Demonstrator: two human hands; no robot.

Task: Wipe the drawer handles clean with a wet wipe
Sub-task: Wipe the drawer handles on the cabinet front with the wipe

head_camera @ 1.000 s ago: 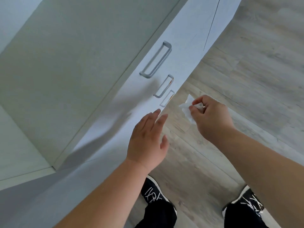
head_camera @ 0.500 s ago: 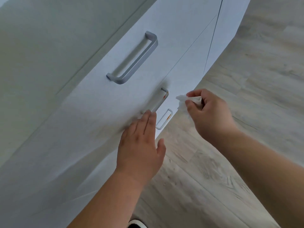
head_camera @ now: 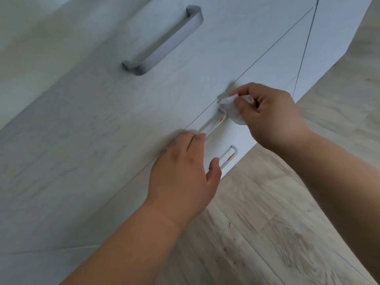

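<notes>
Three grey bar handles sit on the pale drawer fronts (head_camera: 102, 124). The top handle (head_camera: 164, 41) is large and clean-looking. The middle handle (head_camera: 213, 125) carries an orange smear, and so does the bottom handle (head_camera: 228, 156). My right hand (head_camera: 269, 118) pinches a crumpled white wet wipe (head_camera: 231, 109) and holds it against the upper end of the middle handle. My left hand (head_camera: 185, 173) lies flat with straight fingers on the drawer front, fingertips touching the lower end of the middle handle.
A vertical seam (head_camera: 304, 50) divides the drawer fronts from a neighbouring panel on the right. Light wood-grain flooring (head_camera: 277, 233) spreads below and to the right of the cabinet.
The view has closed in on the drawers. My right hand moved the wipe left onto the middle handle's upper end. My left hand slid forward until its fingertips reached the handle's lower end.
</notes>
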